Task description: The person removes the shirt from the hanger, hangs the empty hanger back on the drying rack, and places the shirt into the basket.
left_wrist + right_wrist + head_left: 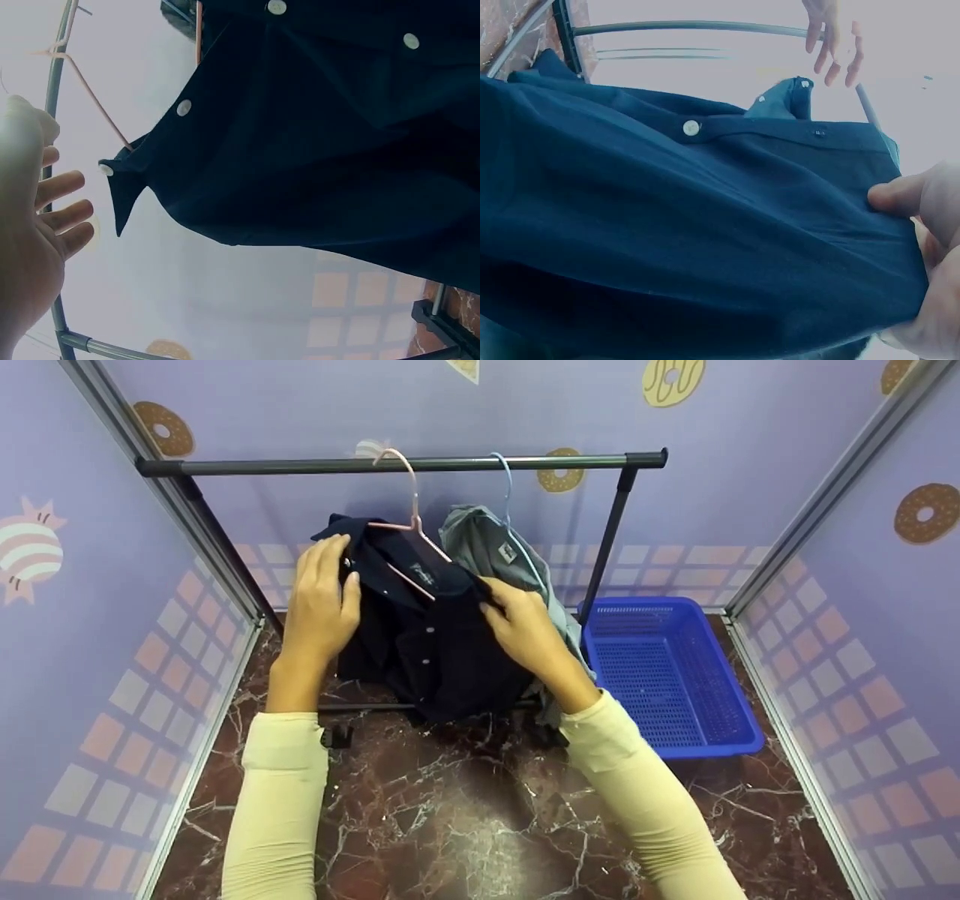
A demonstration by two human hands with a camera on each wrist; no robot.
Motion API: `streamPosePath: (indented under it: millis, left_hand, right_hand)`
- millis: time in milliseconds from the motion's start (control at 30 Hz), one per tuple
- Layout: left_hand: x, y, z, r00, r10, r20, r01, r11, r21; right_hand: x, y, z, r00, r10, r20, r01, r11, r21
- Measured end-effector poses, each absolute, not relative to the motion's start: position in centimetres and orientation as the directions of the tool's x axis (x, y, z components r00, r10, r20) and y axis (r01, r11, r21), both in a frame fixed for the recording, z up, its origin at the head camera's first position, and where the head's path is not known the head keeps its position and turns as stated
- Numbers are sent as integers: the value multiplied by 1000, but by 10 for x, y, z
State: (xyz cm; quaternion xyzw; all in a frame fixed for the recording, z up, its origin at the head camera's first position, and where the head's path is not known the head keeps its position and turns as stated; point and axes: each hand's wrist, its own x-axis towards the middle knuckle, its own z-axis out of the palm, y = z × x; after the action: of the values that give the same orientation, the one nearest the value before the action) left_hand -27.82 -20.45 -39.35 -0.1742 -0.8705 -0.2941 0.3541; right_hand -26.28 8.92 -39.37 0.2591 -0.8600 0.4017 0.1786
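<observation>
A dark navy button-up shirt (465, 652) hangs on a pink hanger (415, 502) hooked over the rack's top bar. My right hand (523, 622) pinches the cloth at the shirt's right shoulder; in the right wrist view the thumb (896, 196) lies on top of the fabric. Beside the collar on the left is my left hand (319, 592), its fingers loosely extended. In the left wrist view that hand (34, 202) is apart from the collar tip and holds nothing. White buttons (184, 108) run along the shirt's front edge, which hangs unfastened near the neck.
A grey-green shirt (480, 540) on a blue hanger (507, 487) hangs just right of the navy one. The dark metal rack (285, 466) stands against the patterned wall. On the marbled floor (450, 825), right of the rack, sits a blue plastic basket (724, 690).
</observation>
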Motion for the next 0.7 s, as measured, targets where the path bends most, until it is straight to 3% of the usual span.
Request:
streamPosePath:
  millis: [300, 700]
  left_hand:
    - [-273, -203, -379, -643, 151, 751, 572, 747, 339]
    - [-261, -198, -367, -687, 222, 691, 601, 708, 371]
  right_hand:
    - [-245, 111, -395, -780, -362, 511, -625, 494, -604]
    - [-227, 139, -401, -746, -436, 504, -666, 454, -592]
